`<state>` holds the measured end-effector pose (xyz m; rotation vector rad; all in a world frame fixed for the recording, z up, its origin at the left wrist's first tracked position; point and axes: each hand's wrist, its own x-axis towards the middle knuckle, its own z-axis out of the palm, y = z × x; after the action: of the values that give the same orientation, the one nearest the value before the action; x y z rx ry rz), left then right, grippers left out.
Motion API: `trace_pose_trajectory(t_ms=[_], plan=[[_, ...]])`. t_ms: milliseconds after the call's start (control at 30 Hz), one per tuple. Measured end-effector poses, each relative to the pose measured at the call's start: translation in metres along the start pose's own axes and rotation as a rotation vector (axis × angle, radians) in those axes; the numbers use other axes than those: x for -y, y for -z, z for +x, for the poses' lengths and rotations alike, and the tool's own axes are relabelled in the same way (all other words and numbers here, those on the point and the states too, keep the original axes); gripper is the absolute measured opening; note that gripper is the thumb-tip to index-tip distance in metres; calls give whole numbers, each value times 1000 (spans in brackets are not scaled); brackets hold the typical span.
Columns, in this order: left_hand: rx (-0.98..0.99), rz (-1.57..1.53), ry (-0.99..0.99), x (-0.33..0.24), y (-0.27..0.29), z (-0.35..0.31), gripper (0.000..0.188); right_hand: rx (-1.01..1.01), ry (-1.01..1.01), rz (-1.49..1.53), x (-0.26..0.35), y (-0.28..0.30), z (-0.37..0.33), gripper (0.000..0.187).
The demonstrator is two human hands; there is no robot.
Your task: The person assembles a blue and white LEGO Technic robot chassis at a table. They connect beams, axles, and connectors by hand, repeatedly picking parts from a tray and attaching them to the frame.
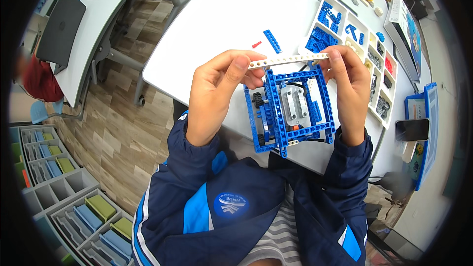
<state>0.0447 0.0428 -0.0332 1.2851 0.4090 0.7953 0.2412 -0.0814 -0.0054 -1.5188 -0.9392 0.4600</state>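
A long white beam with a row of holes [288, 60] spans between my hands, above the far side of a blue brick-built frame [282, 113]. My left hand [217, 86] pinches the beam's left end between thumb and fingers. At the other end, my right hand [350, 81] grips it the same way. Inside the frame sits a grey and white motor block [294, 104], with small black wheels at the frame's left side. The frame rests near the table's front edge. Whether the beam touches the frame is unclear.
Beyond the frame lie a loose blue beam [272, 41] and a small red pin [256, 45] on the white table [212, 24]. To the right, a white sorting tray [358, 49] holds blue, grey and red pieces. Farther right are a box [405, 37] and a phone [412, 130].
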Motion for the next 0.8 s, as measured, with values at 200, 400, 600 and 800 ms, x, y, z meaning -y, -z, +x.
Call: trace_pose_trajectory(t_ms=[200,400,600,800], plan=[[7,-18,-5,1,-1,2,45,-25,11,17,-5,-1,-1,26],[19,-9,8,-1,-1,1,42,-10,8,40,-7,2,-1,25],[15,7,14,-2,-4,3,36,-30,11,24,-9,1,-3,25],[13,38,11,1,-4,4,36,-24,-13,48,-10,3,-1,25]])
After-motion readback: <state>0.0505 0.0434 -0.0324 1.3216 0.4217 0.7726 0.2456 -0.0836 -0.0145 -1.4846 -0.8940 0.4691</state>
